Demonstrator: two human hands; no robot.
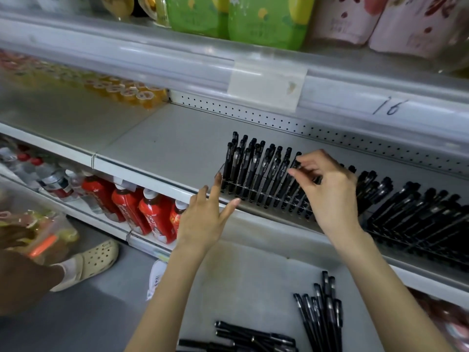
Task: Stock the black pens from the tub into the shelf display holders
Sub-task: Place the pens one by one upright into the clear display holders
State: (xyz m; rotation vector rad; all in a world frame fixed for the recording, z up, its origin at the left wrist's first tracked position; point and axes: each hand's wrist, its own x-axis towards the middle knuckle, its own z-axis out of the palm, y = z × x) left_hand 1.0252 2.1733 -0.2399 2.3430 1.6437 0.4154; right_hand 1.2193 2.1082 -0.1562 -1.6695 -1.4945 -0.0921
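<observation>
Rows of black pens [256, 168] stand tilted in a clear display holder [220, 174] at the front of the grey shelf [162, 146]. More black pens [416, 209] fill a second holder to the right. My right hand [327, 191] reaches over the first holder, its thumb and fingertips pinched on the top of one black pen [295, 162] in the back row. My left hand [205, 217] is open, its fingertips touching the holder's front left corner. Loose black pens [319, 308] lie in the grey tub [241, 275] below my arms.
Red bottles [149, 214] and clear bottles [48, 179] stand on the lower shelf at left. Green and pink packs [269, 19] sit on the upper shelf, with a blank price tag [266, 87] on its rail. Another person's foot in a cream clog [91, 262] stands on the floor at left.
</observation>
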